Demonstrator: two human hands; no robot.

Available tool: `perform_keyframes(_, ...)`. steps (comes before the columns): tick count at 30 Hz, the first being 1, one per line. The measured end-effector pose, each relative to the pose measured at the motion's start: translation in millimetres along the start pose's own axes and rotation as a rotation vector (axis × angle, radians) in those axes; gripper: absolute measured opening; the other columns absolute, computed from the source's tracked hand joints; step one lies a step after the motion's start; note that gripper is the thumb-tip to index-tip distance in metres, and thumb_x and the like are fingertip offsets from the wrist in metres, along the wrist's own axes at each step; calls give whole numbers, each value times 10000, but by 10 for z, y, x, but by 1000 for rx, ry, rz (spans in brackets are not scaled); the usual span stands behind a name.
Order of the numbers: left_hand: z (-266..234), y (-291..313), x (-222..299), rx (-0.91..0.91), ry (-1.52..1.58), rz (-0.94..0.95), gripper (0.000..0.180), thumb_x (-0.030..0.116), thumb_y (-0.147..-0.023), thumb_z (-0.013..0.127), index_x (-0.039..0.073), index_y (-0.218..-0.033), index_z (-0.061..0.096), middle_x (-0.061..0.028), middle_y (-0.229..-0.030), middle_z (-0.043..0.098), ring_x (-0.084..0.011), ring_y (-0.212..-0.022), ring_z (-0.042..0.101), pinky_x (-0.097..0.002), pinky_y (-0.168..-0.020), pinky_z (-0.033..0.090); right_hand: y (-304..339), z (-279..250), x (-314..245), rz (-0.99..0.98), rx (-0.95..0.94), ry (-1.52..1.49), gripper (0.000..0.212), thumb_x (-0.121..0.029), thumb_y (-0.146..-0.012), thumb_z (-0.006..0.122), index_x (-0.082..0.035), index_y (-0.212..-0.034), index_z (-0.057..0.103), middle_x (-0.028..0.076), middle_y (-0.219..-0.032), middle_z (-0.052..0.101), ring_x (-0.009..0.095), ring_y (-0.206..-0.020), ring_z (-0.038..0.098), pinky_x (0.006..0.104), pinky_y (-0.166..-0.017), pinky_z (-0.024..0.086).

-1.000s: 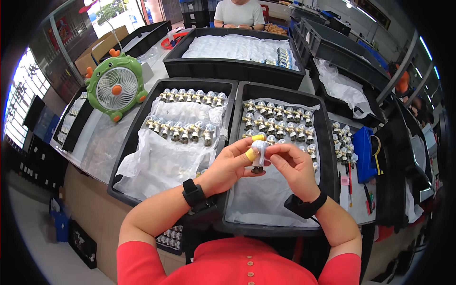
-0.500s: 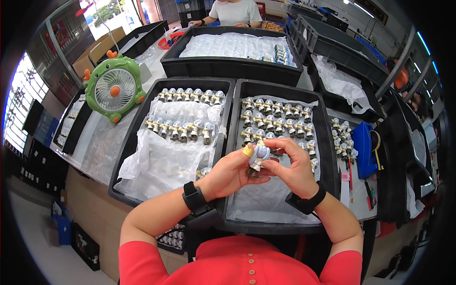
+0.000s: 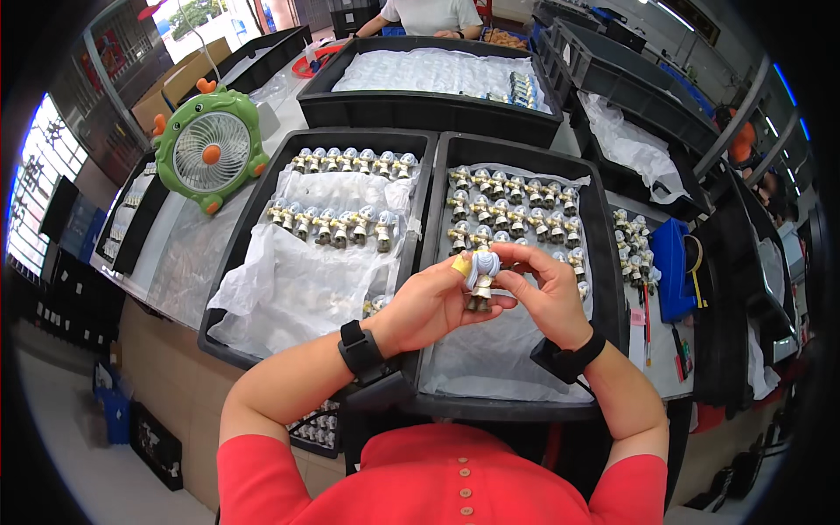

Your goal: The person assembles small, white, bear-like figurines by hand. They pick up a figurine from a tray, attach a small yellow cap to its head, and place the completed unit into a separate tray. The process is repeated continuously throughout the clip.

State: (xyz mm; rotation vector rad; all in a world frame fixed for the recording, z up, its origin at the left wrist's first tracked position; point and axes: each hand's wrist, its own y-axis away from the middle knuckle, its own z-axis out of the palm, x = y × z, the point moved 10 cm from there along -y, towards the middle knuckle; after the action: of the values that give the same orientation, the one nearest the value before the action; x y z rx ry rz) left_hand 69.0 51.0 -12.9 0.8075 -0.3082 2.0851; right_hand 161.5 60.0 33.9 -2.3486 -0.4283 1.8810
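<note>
Above the right tray (image 3: 499, 409), nearer its left edge, I held the figurine (image 3: 481, 283) between the curled fingers of my left hand (image 3: 427, 306) and right hand (image 3: 553, 296), both touching it, head toward the far edge, feet nearward.

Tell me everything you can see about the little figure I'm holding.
The figure has rounded pale blue hair, a whitish body with yellowish touches and a dark lower end, and looks like plastic. Roughly upright, it is held by the left hand and right hand above the near right black tray. Its face can't be made out.
</note>
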Motion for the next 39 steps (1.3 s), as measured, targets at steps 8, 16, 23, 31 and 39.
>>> perform_keyframes(8,0,-23,12,-11,11,6,418,337,-979,310,48,-1271,390,-131,-1200,507,-269,-1093,528,-374,-926,431,2,-16,90,41,33,-116,247,-39,-868,548,-10,-1112,578,78,-995,637,135,-909,605,258,-799,482)
perform_keyframes(16,-43,-14,63,8,40,54,391,304,-984,305,97,-1315,332,-121,-1182,498,-259,-1063,541,-376,-926,430,56,-52,-146,-91,63,-2,246,0,-891,483,-6,-1129,542,78,-1011,606,139,-930,593,263,-787,501)
perform_keyframes(23,-74,18,131,81,17,138,408,305,-970,378,132,-1333,309,-93,-1200,472,-241,-1108,497,-376,-906,431,85,101,-239,-125,-5,-43,320,2,-842,550,-17,-1159,512,92,-1058,557,157,-926,577,281,-761,516)
perform_keyframes(31,38,66,159,30,-19,170,468,348,-963,391,134,-1362,273,-80,-1249,441,-244,-1147,466,-380,-925,397,135,281,-553,-339,10,306,542,9,-696,712,-52,-1186,487,122,-1122,498,192,-853,566,290,-743,503)
perform_keyframes(39,72,95,254,-5,-4,221,505,294,-970,378,90,-1401,210,-106,-1336,374,-257,-1221,413,-399,-1013,352,148,122,-536,-337,99,409,520,15,-695,702,-48,-1171,500,119,-1100,518,185,-805,586,289,-716,495)
